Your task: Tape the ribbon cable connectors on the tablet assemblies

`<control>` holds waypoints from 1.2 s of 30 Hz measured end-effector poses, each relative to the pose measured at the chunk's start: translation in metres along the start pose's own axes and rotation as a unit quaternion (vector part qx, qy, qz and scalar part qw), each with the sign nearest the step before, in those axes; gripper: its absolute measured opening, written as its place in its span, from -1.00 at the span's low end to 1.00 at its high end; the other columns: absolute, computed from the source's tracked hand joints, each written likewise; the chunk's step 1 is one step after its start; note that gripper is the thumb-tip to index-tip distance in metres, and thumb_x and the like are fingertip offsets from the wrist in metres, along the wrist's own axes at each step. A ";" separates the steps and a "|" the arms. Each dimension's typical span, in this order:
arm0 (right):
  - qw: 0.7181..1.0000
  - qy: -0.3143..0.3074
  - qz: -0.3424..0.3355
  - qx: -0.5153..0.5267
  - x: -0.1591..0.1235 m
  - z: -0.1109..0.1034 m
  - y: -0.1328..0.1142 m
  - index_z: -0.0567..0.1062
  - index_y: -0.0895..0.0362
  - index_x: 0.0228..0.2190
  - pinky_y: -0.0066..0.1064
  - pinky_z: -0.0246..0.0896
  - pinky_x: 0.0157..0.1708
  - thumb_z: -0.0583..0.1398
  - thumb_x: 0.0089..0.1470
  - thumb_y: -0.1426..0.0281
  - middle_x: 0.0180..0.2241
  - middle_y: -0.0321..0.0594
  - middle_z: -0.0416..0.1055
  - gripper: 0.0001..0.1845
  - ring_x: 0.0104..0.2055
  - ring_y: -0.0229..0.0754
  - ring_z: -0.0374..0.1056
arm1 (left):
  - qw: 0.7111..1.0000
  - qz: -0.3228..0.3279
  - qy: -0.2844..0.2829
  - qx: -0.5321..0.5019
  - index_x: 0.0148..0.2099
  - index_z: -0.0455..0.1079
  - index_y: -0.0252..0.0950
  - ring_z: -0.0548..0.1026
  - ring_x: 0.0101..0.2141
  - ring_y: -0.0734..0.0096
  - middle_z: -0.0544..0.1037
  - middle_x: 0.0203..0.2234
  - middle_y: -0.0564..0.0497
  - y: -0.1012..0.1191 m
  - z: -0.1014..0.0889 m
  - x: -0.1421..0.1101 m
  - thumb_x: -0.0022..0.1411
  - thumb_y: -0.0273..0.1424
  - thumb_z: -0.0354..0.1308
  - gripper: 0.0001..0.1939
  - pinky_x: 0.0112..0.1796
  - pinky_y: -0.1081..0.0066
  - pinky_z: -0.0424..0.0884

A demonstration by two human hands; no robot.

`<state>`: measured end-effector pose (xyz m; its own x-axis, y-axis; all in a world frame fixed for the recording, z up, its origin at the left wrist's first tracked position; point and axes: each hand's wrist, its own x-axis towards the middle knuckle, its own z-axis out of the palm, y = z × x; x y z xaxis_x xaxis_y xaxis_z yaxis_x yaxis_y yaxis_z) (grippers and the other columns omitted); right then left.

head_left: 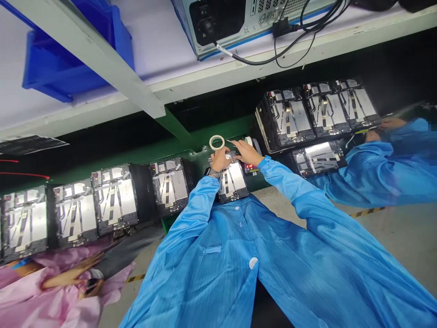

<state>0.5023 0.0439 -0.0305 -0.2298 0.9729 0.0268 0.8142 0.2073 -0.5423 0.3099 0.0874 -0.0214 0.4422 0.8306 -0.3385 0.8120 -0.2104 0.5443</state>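
Note:
In front of my body lies an opened flat electronic device (233, 181), with silver plates, dark ribbon strips and a black frame. My left hand (221, 160), wearing a wrist band, rests on the device's far left corner with fingers curled down; what they pinch, if anything, is hidden. Over the far right corner is my right hand (248, 154), closed around a thin pale stick-like tool (230, 142) whose end points up and left. A roll of cream tape (216, 142) lies just beyond my left hand. Close to my right hand is a small unit with a red lit display (251, 167).
Similar devices stand at left (114, 196) and in stacks at right (290, 120). A co-worker in a blue sleeve (392, 168) works at right, another in pink (68, 291) at left. Overhead, a shelf (211, 77) carries a computer case (252, 23) and a blue bin (78, 59).

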 end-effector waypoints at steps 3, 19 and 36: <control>0.995 0.028 0.054 0.083 0.001 0.002 0.008 0.24 0.15 0.35 -0.12 0.36 0.05 0.34 0.14 0.45 -0.05 -0.07 0.44 -0.20 -0.03 0.02 0.40 | 0.999 -0.036 -0.012 0.000 0.08 0.35 -0.13 0.41 0.19 0.00 0.57 0.10 -0.12 -0.003 0.000 0.007 0.17 -0.30 0.42 -0.53 0.13 0.10 0.19; 0.961 -0.020 0.083 0.265 0.004 -0.013 -0.002 0.27 0.20 0.32 -0.41 0.26 -0.27 0.22 0.04 0.59 -0.36 -0.34 0.45 -0.20 -0.38 -0.22 0.33 | 0.996 -0.078 -0.037 -0.013 0.03 0.43 -0.16 0.43 0.17 -0.02 0.57 0.06 -0.13 -0.013 -0.003 0.019 0.04 -0.17 0.52 -0.45 0.16 0.10 0.21; 0.969 -0.208 0.075 0.107 0.028 -0.014 -0.019 0.17 0.20 0.35 -0.47 0.14 -0.30 0.18 0.03 0.70 -0.37 -0.31 0.51 -0.14 -0.34 -0.20 0.36 | 0.995 -0.075 -0.061 -0.018 0.05 0.42 -0.18 0.39 0.19 -0.05 0.55 0.10 -0.14 -0.008 -0.012 0.015 0.08 -0.18 0.50 -0.46 0.14 0.13 0.17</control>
<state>0.4883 0.0688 -0.0079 -0.3481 0.8558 -0.3827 0.7367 -0.0028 -0.6762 0.3054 0.1079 -0.0218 0.3618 0.7823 -0.5070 0.8592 -0.0688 0.5069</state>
